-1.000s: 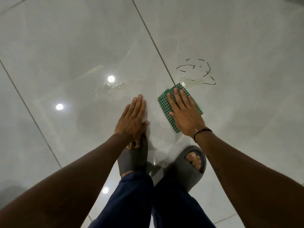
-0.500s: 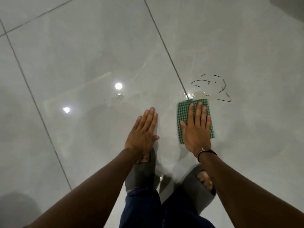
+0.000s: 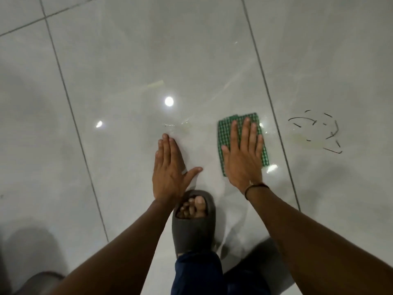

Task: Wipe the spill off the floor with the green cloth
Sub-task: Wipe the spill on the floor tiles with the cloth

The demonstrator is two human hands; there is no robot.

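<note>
Green checked cloth (image 3: 226,133), pressed flat under the spread right hand (image 3: 242,158), could be slid past the thin wet spill (image 3: 178,126), so it is missed.

Cloth (image 3: 225,128) green-white check; floor (image 3: 127,60) glossy pale grey tile; slipper (image 3: 192,233) dark grey.

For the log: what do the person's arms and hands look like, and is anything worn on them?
Both forearms are bare, with no sleeves or gloves in view. The right hand has a thin dark bracelet around its wrist. The left hand and its wrist carry nothing: no rings, watch or markings are visible.
</note>
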